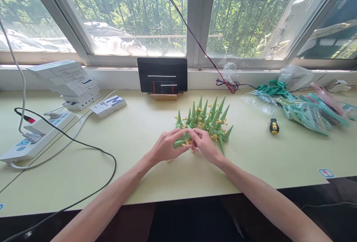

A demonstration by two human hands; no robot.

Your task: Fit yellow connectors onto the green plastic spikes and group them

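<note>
A lane of bare surface (142, 123) runs between the box (110, 105) and the green cones (193, 115) crowding the middle; a tablet (167, 67) stands behind, screwdriver (274, 126) and bags (304, 114) obstructing the right.

I get strong daylight through windowpanes (131, 11), whitish glare low; tabletop (145, 123) bright, dark below; wide-angle stretch at edges.

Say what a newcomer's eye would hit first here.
The bristling cluster of green cones near the middle of the table, with the hands meeting at its near side. Next, the skewed stack of white boxes at back left, and the black tablet propped below the window.
</note>
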